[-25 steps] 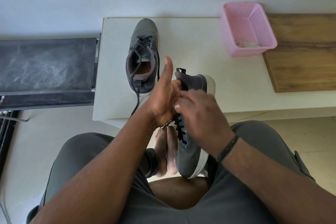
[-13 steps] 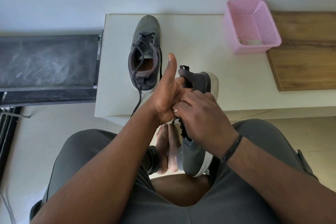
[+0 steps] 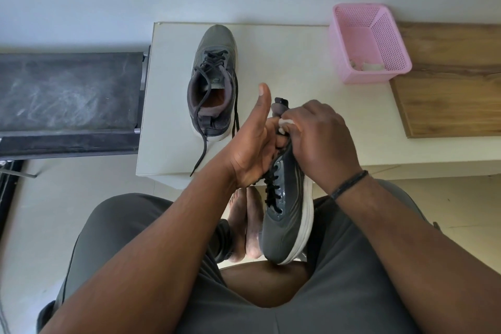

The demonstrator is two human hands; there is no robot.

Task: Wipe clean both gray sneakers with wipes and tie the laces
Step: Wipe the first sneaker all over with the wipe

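One gray sneaker (image 3: 286,214) with black laces and a white sole is held over my lap, toe toward me. My left hand (image 3: 253,146) grips it around the tongue and collar, fingers inside the opening and thumb sticking up. My right hand (image 3: 320,134) holds a white wipe (image 3: 286,122) against the sneaker's heel collar, covering most of the heel. The second gray sneaker (image 3: 212,84) stands on the white table (image 3: 284,62) with its laces loose, one lace hanging over the front edge.
A pink perforated basket (image 3: 368,43) with crumpled wipes inside sits at the table's back right, beside a wooden board (image 3: 450,81). A dark bench-like surface (image 3: 67,95) lies to the left. My bare feet (image 3: 245,225) rest on the floor below.
The held sneaker has tipped so more of its side and sole show. My right hand has moved up from the laces to the heel collar, and the white wipe now shows under its fingers.
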